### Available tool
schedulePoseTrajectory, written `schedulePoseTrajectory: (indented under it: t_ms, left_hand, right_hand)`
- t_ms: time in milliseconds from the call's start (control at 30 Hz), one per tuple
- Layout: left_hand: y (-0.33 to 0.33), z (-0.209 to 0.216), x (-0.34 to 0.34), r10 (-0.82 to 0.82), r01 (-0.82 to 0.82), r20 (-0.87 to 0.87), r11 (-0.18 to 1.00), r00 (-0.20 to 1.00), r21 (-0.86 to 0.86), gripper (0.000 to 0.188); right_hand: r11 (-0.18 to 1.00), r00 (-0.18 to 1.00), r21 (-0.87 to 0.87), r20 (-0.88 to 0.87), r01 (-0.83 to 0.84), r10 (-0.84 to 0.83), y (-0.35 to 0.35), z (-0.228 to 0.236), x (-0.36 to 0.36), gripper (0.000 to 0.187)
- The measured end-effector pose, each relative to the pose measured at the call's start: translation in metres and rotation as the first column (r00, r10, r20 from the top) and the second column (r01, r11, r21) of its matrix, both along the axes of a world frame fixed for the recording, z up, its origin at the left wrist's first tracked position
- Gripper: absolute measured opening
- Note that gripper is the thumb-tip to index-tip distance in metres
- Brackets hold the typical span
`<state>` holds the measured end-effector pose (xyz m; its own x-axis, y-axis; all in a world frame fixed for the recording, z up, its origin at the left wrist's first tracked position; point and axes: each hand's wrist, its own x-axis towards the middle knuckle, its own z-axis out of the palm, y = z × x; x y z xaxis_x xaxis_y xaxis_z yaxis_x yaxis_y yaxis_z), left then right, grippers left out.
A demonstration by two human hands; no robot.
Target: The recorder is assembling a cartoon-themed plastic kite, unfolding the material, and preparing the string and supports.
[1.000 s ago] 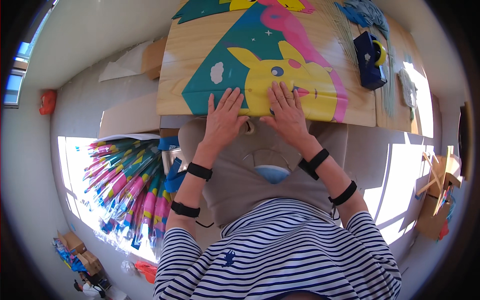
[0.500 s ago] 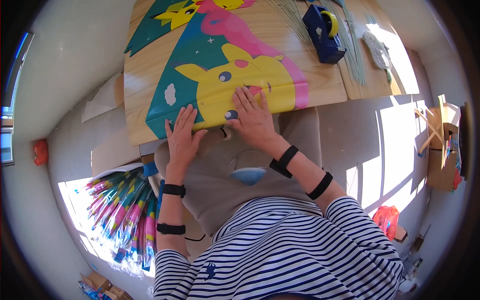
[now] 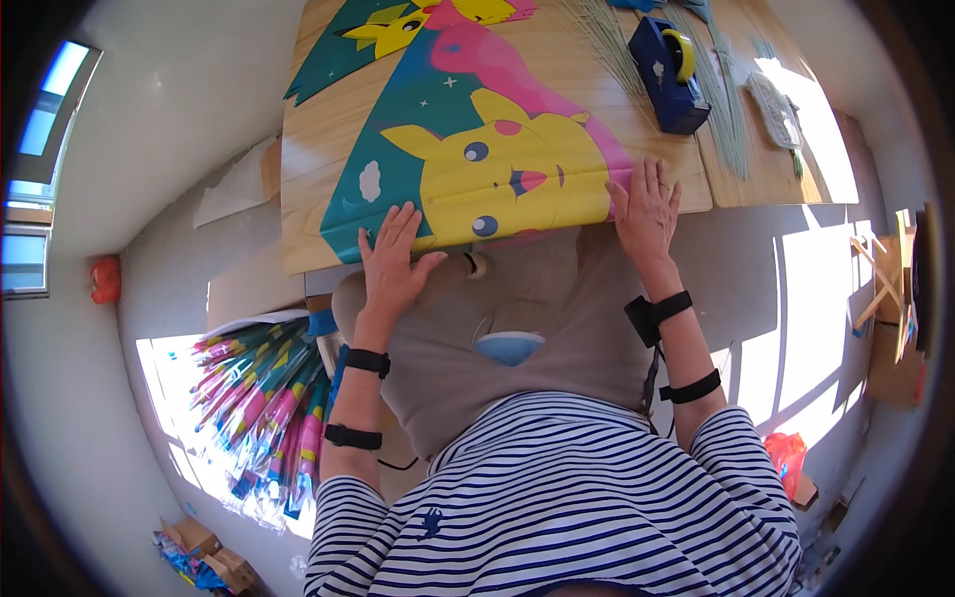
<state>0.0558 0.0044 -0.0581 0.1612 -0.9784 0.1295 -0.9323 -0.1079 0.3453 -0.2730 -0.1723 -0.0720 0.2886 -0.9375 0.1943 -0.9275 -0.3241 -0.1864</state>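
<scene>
A printed triangular sheet (image 3: 448, 159), teal, pink and yellow with a big-eyed cartoon face, lies on the wooden table, its wide edge along the table's near edge. My left hand (image 3: 392, 267) rests with stretched fingers on the sheet's near left part. At the near right corner, my right hand (image 3: 649, 214) lies with its fingers extended, touching the pink border and the table edge. Neither hand grips anything. A crease crosses the face between the hands.
Farther right on the table (image 3: 662, 159) stand a blue tape dispenser (image 3: 667, 90), bundles of thin pale rods (image 3: 731, 119) and a clear plastic box (image 3: 774, 109). Another printed sheet (image 3: 343, 55) lies at the far left. Many-coloured plastic-wrapped bundles (image 3: 264, 398) rest at lower left.
My right hand has slid right, from the middle of the printed face to the sheet's pink right border. My left hand keeps its place on the left part. The whole view has shifted slightly.
</scene>
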Motion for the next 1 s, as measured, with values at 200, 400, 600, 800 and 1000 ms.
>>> schedulePoseTrajectory:
  t_ms: [200, 400, 600, 800, 1000]
  left_hand:
    - [0.01, -0.004, -0.016, -0.039, 0.037, 0.06, 0.999, 0.997, 0.026, 0.064]
    - [0.012, 0.003, -0.012, -0.039, 0.035, 0.066, 0.998, 0.997, 0.055, 0.067]
    - [0.042, -0.006, 0.036, 0.137, -0.136, -0.012, 0.99, 0.99, 0.048, 0.066]
    - [0.035, -0.008, 0.044, 0.15, -0.15, 0.002, 0.988, 0.989, 0.034, 0.059]
    - [0.03, -0.003, 0.053, 0.16, -0.157, -0.056, 0.985, 0.985, 0.065, 0.056]
  right_hand:
    - [0.825, 0.805, -0.093, 0.183, -0.557, 0.564, 0.084, 0.007, 0.125, 0.071]
    - [0.813, 0.795, -0.071, 0.175, -0.578, 0.58, 0.092, -0.009, 0.143, 0.073]
    - [0.901, 0.894, -0.075, 0.11, -0.428, 0.434, 0.066, -0.001, 0.091, 0.075]
    - [0.997, 0.997, -0.054, 0.064, -0.047, 0.051, 0.024, -0.011, 0.002, 0.073]
    - [0.993, 0.99, -0.084, 0.122, 0.086, -0.075, 0.021, 0.002, -0.031, 0.055]
